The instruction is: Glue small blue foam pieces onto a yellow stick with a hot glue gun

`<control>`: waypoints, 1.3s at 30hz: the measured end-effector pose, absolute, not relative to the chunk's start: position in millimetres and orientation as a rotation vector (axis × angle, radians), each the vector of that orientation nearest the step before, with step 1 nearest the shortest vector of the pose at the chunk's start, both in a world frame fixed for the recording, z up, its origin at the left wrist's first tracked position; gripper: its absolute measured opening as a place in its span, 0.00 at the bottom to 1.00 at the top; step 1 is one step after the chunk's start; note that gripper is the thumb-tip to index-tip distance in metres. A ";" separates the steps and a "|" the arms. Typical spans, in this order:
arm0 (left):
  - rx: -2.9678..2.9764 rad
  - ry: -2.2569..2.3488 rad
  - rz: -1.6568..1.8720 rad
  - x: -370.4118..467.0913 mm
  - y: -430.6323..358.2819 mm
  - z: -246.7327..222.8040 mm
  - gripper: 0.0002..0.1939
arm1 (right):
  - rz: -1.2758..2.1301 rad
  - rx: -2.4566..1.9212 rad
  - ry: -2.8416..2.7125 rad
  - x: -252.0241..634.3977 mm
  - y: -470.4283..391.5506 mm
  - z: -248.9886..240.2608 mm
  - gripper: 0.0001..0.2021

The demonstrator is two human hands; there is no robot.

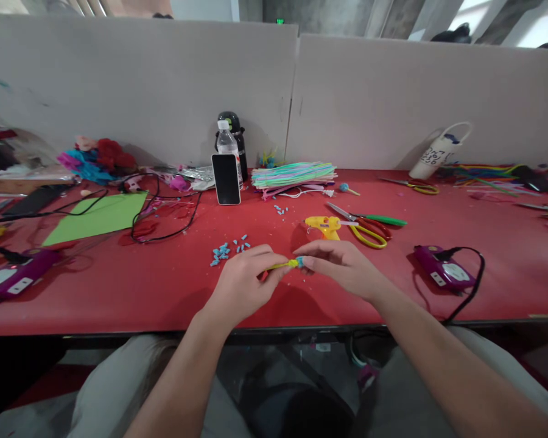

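My left hand [246,277] pinches a yellow pipe-cleaner stem [278,266] just above the red table. At the stem's right end is a yellow knob with small blue pieces [300,261] on it. The fingers of my right hand [335,264] are closed on these blue pieces. To the left of my hands lies a loose pile of small cut blue pieces [220,252]. A yellow glue gun [323,226] rests just beyond my right hand, a white glue stick in its back. Next to it lie yellow-handled scissors [368,236] and green-and-red-handled pliers [383,220].
A phone [226,179] leans against a clear bottle [227,143]. Behind the glue gun is a bundle of pastel pipe cleaners [295,177], with a finished blue-topped stem [347,188] beside it. Purple power boxes [445,267] with black cables sit on both sides. Green paper [98,216] lies left.
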State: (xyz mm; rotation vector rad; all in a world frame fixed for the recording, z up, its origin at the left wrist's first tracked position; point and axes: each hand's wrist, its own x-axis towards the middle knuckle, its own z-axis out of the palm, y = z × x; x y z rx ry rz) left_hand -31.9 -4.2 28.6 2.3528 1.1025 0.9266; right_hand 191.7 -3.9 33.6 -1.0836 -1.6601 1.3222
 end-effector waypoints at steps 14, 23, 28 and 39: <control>2.398 1.141 0.916 -31.3 -4.1 27.8 0.09 | 1.295 -1.125 -1.591 189.5 -2.8 30.5 0.15; 2.394 1.157 0.898 -30.6 -4.1 27.2 0.09 | 1.360 -1.112 -1.636 184.9 -3.8 31.8 0.11; 2.337 1.163 0.826 -27.4 -9.2 33.3 0.09 | 1.281 -1.118 -1.644 183.3 -4.9 33.3 0.10; 2.413 1.138 0.925 -29.0 17.1 47.7 0.08 | 1.423 -1.016 -1.549 208.2 4.0 25.1 0.20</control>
